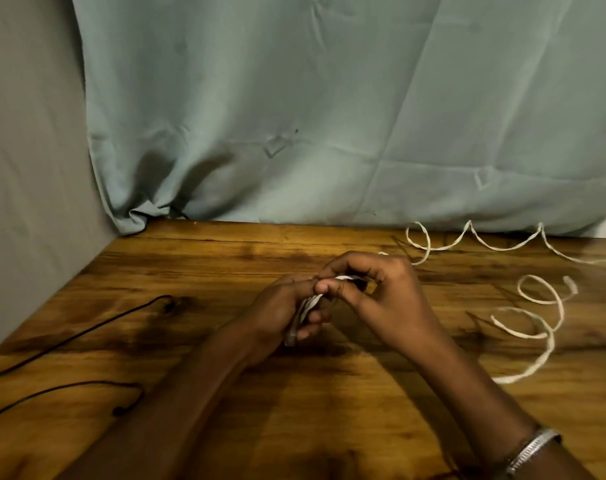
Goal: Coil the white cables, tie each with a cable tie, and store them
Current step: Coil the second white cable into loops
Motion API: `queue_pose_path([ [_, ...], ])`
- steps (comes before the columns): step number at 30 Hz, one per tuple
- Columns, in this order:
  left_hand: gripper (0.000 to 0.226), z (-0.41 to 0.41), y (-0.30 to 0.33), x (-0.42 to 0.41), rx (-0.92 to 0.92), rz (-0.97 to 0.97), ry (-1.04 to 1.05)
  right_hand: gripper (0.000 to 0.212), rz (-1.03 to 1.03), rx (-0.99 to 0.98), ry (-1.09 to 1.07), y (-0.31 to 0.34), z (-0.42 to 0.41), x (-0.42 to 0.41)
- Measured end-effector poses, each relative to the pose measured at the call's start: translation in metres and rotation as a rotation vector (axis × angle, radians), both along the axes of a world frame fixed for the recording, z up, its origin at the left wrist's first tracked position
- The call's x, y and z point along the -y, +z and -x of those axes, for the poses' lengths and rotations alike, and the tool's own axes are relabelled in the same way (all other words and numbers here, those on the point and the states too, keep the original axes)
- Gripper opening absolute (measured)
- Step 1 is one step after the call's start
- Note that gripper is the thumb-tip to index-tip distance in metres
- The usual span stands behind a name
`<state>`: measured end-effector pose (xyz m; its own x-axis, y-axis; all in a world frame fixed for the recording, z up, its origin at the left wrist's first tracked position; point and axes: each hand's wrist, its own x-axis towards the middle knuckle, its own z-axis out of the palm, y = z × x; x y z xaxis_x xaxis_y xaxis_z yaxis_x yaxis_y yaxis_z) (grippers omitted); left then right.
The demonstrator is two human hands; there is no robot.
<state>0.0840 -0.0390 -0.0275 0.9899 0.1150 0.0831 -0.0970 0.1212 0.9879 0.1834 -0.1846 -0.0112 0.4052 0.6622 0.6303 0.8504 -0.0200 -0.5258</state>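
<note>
two hands [332,292] gripping coiled white cable [306,306], loose cable [536,327] right

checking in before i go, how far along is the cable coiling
Done: nothing tied or stored is in view. In hand: both hands, left and right, grip a small white bundle, probably being coiled or tied. Left: two loose white cables on the table, one by the curtain, one nearer.

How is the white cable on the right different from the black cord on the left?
The white cable looks flat, thick and pale; the black cord is thin and dark. The white cable curls in several loose loops; the black cord runs in long, gentle curves off the left edge. Both lie loose on the wooden table.
</note>
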Motion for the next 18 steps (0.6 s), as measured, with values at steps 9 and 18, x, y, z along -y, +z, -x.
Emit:
queue_pose_path([
  [9, 0.046, 0.005, 0.006, 0.002, -0.065, 0.146, -0.092, 0.03, -0.158, -0.147, -0.021, -0.009, -0.006, -0.005],
  [18, 0.039, 0.007, 0.004, -0.005, 0.009, 0.178, -0.014, 0.034, -0.07, -0.7, 0.238, -0.011, 0.008, -0.013],
])
